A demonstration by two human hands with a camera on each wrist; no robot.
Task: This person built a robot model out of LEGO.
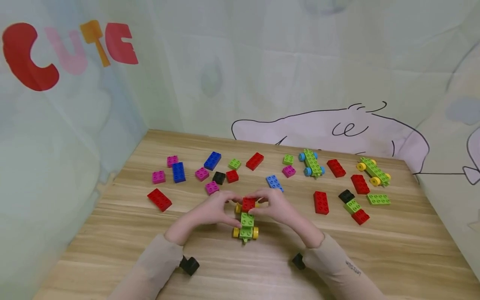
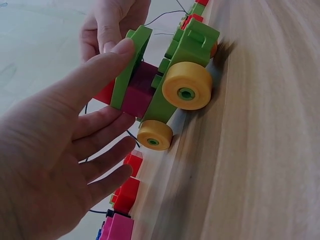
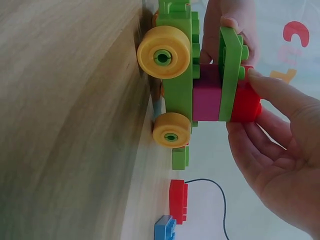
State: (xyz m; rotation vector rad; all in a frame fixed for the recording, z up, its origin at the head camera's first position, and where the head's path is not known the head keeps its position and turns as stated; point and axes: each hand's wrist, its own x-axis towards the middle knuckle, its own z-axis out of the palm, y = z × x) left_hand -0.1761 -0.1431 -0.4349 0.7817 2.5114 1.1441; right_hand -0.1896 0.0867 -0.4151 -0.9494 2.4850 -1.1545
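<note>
Between my two hands stands a block-built toy car with a green base and yellow wheels. A magenta brick sits on the base, and a green plate lies over that, sticking out toward me. At the far end of the plate is a red brick. My left hand holds the car from the left, thumb on the plate's near end and fingers by its far end. From the right, my right hand pinches the red brick between thumb and fingers.
Beyond my hands lie loose red, blue, magenta, green and black bricks, among them a light blue brick and a red brick. Two green wheeled bases stand at the back right, one with blue wheels, another with yellow wheels.
</note>
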